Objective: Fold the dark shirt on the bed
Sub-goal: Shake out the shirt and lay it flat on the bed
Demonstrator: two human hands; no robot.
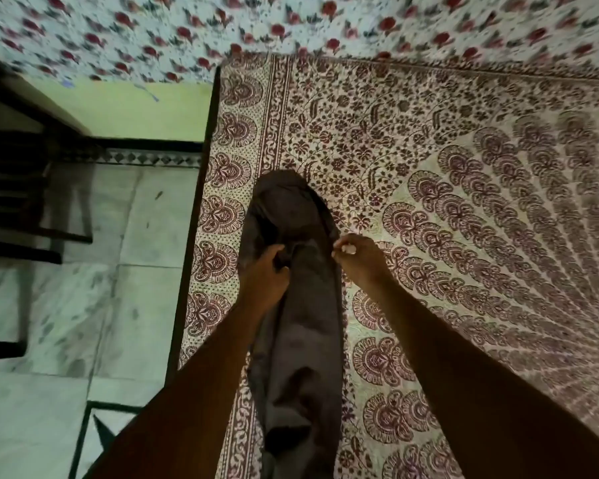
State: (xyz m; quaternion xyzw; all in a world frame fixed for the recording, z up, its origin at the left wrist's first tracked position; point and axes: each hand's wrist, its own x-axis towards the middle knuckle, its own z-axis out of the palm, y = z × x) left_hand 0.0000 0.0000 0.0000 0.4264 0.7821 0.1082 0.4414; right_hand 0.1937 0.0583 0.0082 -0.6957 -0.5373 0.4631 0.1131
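Note:
The dark shirt [298, 340] lies in a long narrow bunch near the left side of the bed [463, 236], running from the bottom of the view up to a rounded end. My left hand [265, 274] pinches the cloth at its left edge, about midway along. My right hand [355, 254] grips the shirt's right edge at the same height, fingers closed on the fabric. Both forearms reach in from below and hide parts of the shirt's sides.
The bed carries a cream sheet printed with maroon flowers. A second white cloth with red roses [291, 25] lies across the far end. The bed's dark left edge [194, 236] borders a pale tiled floor [66, 305], where dark furniture [18, 188] stands.

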